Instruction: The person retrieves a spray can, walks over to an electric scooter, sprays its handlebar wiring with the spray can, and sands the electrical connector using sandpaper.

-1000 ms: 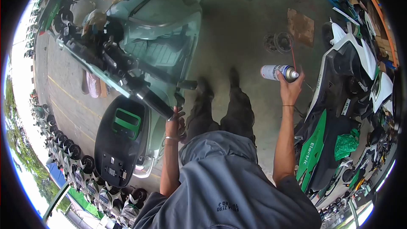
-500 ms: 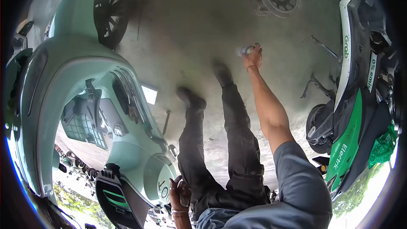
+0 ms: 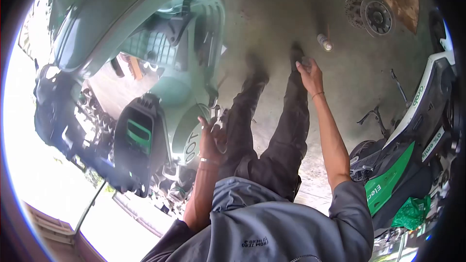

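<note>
Silver-looking end on the can (image 3: 324, 42), so I'd bet on a thin metal shell, probably a spray type going by the narrow reddish line beside it. It's out on the far side, just beyond the right hand (image 3: 311, 75) and clearly apart from it, near the right foot (image 3: 296, 54), with the concrete floor (image 3: 272, 9) behind it. Looks to be at floor level, but it's small and blurry, so I can't tell whether it's properly standing or tipped a bit. Handling guess: light enough for one hand, stiff all round, not fragile as such, though the walls might dent if squeezed hard. Smooth label could get slick with oily fingers, and being round it'd likely roll on its side. I'd wrap fingers and thumb around the middle of the label and keep pressure off the spray end. As for grip, the right hand has thumb and fingers close together with a pale blur at the tips, so no idea if something's pinched there; it's definitely not around the can. Left hand (image 3: 212, 138) is loose, one finger out straight, nothing visible in it, right by the green scooter (image 3: 182, 87); contact, can't say. Off to the far right there's a wheel (image 3: 378, 17) beside some cardboard (image 3: 404, 1).
</note>
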Motion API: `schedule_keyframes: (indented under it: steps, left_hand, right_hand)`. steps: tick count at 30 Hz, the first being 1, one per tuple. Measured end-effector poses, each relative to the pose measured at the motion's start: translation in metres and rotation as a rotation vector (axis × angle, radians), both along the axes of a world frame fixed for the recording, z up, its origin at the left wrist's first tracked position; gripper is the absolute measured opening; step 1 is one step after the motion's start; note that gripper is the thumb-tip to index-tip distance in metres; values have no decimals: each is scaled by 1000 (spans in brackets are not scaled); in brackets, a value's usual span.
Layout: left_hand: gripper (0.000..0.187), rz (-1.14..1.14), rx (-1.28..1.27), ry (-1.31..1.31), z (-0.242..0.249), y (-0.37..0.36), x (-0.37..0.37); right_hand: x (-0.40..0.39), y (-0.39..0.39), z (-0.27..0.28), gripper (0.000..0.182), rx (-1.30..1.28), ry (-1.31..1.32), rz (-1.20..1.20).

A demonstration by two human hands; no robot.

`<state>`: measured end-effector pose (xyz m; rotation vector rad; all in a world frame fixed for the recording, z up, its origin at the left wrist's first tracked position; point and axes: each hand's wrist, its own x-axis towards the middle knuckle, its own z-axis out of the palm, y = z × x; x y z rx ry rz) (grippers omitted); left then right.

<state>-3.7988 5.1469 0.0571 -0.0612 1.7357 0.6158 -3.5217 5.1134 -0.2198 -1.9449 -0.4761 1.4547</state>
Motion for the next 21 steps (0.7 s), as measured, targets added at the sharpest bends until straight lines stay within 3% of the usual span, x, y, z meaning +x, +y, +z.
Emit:
schedule_keyframes:
  steps: [2,3,4,6,7,8,9,10,12,13,14,16,18,19,21]
  left_hand:
    - [56,57,52,21,22,9,18]
    - [65,98,78,-7,30,12,23]
    - [75,140,101,-39,37,14,23]
    - [70,182,205,-113,56,17,24]
    - [68,93,169,14,78,26,34]
    - [65,8,128,145,97,31,35]
    - [64,-120,215,157,73,15,6]
    - [64,-88,239,146,88,14,2]
    - [65,-21,322,-103,119,19,-8]
    - [67,-199,417,-35,144,22,-16]
    - [59,-109,414,-169,143,19,-33]
    - [44,-447,497,-44,174,20,-59]
    - [40,-502,506,-46,182,20,-97]
    - [36,-582,502,-45,184,20,-115]
    - [35,-506,527,-73,192,23,-142]
  right_hand:
    - [-32,5,133,45,161,274,83]
    - [-36,13,208,48,221,331,236]
    - [-48,12,253,47,389,352,351]
    - [-72,12,331,43,601,291,510]
    - [-86,16,351,43,622,272,549]
    - [-102,19,367,41,704,167,575]
    - [-113,21,377,39,786,66,598]
    - [-120,24,384,39,807,55,633]
    - [-137,36,388,34,709,102,603]
    - [-148,40,388,27,700,76,535]
    - [-158,43,392,27,734,61,568]
    - [-180,47,402,24,476,196,353]
    - [-204,48,402,24,521,100,411]
    - [-215,49,405,25,422,259,444]
    - [-235,58,417,36,332,534,489]
